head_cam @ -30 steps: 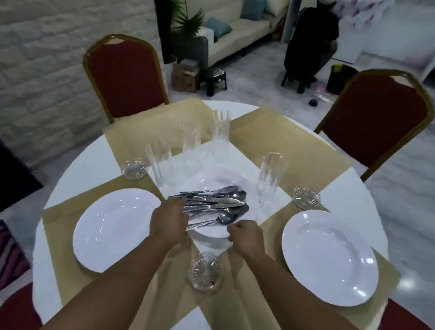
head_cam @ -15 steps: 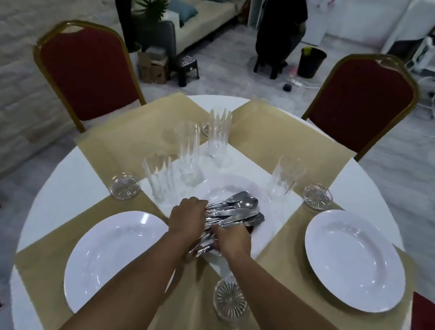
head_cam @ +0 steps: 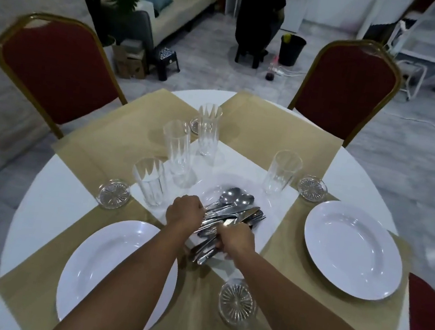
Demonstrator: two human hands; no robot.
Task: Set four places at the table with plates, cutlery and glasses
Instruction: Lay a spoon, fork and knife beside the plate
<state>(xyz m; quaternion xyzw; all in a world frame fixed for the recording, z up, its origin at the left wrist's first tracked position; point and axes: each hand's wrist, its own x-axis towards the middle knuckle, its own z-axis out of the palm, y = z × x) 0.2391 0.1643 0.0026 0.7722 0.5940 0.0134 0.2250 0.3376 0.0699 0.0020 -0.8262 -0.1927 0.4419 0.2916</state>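
Observation:
A bundle of steel cutlery (head_cam: 232,209) lies on a white plate (head_cam: 208,190) in the middle of the round table (head_cam: 47,196). My left hand (head_cam: 185,210) grips the bundle from the left, and my right hand (head_cam: 235,238) grips the handles near their ends. One white plate (head_cam: 103,255) sits on the near left placemat, another white plate (head_cam: 353,247) on the right one. Several tall clear glasses (head_cam: 178,146) stand grouped around the centre. Small cut-glass coasters (head_cam: 237,300) sit at the placemat corners.
Two red chairs (head_cam: 56,69) with gold frames stand at the far side, and a third red chair (head_cam: 428,328) shows at the right edge. Tan placemats (head_cam: 120,134) cover the four places. A person in black sits on a stool (head_cam: 256,19) beyond the table.
Both hands closed in from the plate's near rim onto the cutlery and gathered it into one bundle. The camera moved closer and tilted over the table.

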